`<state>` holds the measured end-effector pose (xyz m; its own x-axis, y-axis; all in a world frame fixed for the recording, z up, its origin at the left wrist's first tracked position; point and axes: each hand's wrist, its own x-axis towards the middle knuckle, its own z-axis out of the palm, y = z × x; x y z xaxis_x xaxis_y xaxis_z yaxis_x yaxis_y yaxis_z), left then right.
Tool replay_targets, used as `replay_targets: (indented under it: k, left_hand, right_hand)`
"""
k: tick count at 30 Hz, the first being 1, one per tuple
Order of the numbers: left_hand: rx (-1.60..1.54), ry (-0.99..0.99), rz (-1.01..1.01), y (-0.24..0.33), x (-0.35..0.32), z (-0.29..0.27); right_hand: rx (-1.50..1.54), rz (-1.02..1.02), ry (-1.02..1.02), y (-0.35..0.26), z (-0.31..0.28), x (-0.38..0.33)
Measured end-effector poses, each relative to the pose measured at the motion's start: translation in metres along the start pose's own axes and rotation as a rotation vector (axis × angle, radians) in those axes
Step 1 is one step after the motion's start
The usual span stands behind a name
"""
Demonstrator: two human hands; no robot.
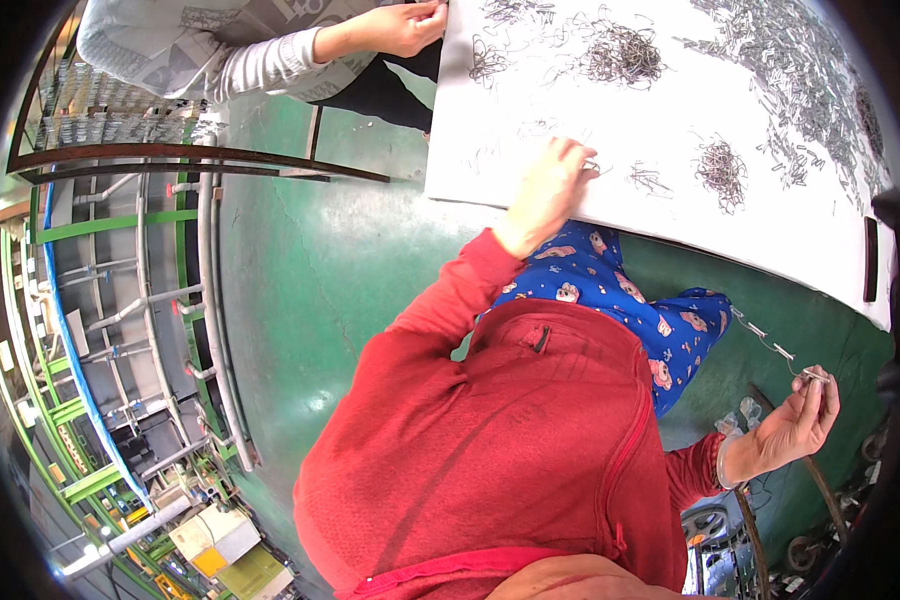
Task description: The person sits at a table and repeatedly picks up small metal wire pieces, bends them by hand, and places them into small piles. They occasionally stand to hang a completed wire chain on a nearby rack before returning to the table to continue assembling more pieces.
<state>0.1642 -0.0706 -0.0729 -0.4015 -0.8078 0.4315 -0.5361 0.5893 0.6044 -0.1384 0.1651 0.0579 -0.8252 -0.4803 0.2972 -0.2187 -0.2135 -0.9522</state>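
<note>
My left hand (548,200) reaches over the near edge of the white table (660,125), fingers bent together. At its fingertips is a thin dark wire piece (591,166); blur hides the exact grip. Off the table's near side, my right hand (802,418) pinches the end of a thin strand with small silvery metal pieces (760,330) spaced along it. The strand runs up and left toward the table edge. Near my left hand lie a few loose wire pieces (650,178) and a tangled pile of dark wire pieces (720,175).
Another tangled wire pile (622,52) lies farther back. Flat grey metal pieces (785,75) spread over the table's far right. Across the corner, a co-worker's hand (410,28) is at the table edge. A rack of pipes and green beams (120,290) stands left on the green floor.
</note>
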Motion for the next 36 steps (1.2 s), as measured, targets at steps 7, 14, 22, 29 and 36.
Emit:
replay_targets:
  k: [7,14,22,29,36]
  left_hand:
    - [0.387,0.002,-0.366,-0.073,-0.013,-0.099]
    - [0.275,-0.169,0.022,-0.112,0.041,-0.084]
    - [0.318,-0.349,0.175,-0.114,0.069,-0.065]
    - [0.353,-0.096,-0.4,-0.085,-0.007,-0.131]
    - [0.281,0.033,-0.475,-0.075,-0.045,-0.101]
  right_hand:
    - [0.043,0.007,-0.051,0.003,-0.011,0.006]
    - [0.037,-0.024,-0.064,-0.008,0.004,0.006]
    - [0.04,-0.073,-0.091,-0.011,0.002,0.004]
    - [0.058,-0.03,-0.099,-0.005,-0.001,0.005]
    - [0.047,-0.048,-0.093,-0.006,0.002,0.008]
